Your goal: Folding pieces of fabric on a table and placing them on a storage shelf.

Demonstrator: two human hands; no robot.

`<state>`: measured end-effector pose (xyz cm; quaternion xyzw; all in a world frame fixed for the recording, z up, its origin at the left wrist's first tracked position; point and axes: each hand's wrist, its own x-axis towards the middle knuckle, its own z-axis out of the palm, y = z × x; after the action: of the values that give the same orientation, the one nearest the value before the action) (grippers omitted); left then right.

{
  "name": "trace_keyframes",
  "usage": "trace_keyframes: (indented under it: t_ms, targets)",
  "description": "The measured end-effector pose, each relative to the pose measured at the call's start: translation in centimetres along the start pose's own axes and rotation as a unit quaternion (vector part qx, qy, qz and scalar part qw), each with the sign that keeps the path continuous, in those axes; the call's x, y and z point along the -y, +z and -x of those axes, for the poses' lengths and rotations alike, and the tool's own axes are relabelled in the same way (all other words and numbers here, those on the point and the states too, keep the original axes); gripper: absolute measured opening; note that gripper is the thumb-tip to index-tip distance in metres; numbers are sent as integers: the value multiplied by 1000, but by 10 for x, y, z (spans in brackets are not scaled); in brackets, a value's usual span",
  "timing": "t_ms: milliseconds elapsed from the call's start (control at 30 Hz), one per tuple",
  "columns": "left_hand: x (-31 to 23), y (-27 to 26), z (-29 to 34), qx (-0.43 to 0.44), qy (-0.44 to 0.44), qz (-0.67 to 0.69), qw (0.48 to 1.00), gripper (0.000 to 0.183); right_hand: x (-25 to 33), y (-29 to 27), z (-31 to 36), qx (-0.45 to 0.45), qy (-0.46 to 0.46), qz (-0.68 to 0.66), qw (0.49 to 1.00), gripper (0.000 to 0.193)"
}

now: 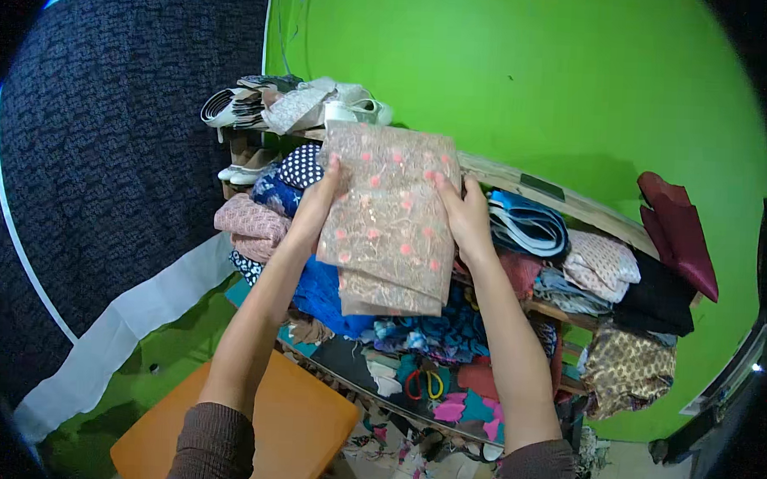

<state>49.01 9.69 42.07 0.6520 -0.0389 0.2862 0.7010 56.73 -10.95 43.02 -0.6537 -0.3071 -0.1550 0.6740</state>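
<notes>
Between my two hands I hold up a folded piece of beige lace fabric (388, 227) with coral-pink dots and a shiny embroidered pattern. My left hand (319, 196) grips its left edge, thumb on the front face. Along the right edge, my right hand (466, 211) pinches it the same way; the fingers behind the cloth are hidden. The fabric hangs in front of a wooden shelf rack (603, 211) and covers its middle part. Right of my right hand lies a folded blue and white cloth (525, 224); left of my left hand is a polka-dot cloth (301, 166).
An orange stool or table top (247, 422) stands at the lower left. Scissors (424, 384) with red and yellow handles lie among scraps on the lowest shelf. Maroon material (679, 235) and leopard-print cloth (628, 370) are at the right. Shoes (250, 167) sit at the left end. Scraps litter the floor.
</notes>
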Motion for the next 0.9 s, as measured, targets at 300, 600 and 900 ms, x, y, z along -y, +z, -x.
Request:
trace_keyframes:
  t_ms: [300,600,900]
  targets:
    - [30,-43,-95,75,12,82,994,56,-10,42,-57,-81,-101,185,974,50]
    - [63,-37,-128,145,-167,-93,971,41,-96,19,-65,-86,103,225,965,37]
    - [58,-40,-168,187,-194,-135,954,34,-114,33,-86,-133,165,66,975,31]
